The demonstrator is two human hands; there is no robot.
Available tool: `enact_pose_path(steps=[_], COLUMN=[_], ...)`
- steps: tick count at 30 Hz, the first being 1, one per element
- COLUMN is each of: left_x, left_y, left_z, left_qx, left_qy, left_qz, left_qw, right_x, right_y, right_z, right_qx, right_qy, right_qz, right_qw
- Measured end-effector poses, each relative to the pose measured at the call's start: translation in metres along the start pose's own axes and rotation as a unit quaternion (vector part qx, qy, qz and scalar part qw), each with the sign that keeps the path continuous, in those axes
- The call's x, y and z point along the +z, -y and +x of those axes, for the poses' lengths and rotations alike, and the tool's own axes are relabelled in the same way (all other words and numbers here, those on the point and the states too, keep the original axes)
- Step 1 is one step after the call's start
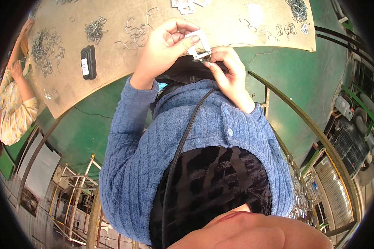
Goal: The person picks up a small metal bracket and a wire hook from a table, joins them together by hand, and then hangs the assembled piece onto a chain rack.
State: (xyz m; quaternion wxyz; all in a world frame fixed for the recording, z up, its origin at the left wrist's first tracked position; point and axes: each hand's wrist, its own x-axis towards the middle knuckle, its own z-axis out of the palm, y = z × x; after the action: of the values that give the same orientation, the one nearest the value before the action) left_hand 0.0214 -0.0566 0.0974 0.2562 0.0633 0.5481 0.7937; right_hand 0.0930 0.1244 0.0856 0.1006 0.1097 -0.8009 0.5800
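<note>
A broad tan tabletop spans the frame's top. At upper centre, left hand and right hand both pinch: left, the upper end of a white open-framed bracket slanting down rightward between them; right, a small dark piece at its foot.

The left hand and right hand pinch near each other.

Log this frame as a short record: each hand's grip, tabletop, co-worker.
left-hand grip: closed on white bracket
right-hand grip: pinching small dark piece at bracket's lower end; shape unclear
tabletop: black lidded case, bent-wire hooks, more white parts at picture's top
co-worker: at left, yellow checked clothing
</note>
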Motion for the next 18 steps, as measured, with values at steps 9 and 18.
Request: enact_pose_path(steps=[9,18], left_x=[0.006,0.015], left_y=[-0.006,-0.018], left_z=[-0.005,-0.024], left_qx=[0.08,0.286], left_qy=[0.025,0.079], left_qz=[0.078,0.34], left_qw=[0.993,0.892], right_x=[-0.001,-0.014], right_y=[0.0,-0.015], right_z=[0.001,0.008], right_qx=[-0.002,0.02], right_qy=[0.011,0.079], right_qz=[-0.01,0.037], right_qw=[1.0,0.996])
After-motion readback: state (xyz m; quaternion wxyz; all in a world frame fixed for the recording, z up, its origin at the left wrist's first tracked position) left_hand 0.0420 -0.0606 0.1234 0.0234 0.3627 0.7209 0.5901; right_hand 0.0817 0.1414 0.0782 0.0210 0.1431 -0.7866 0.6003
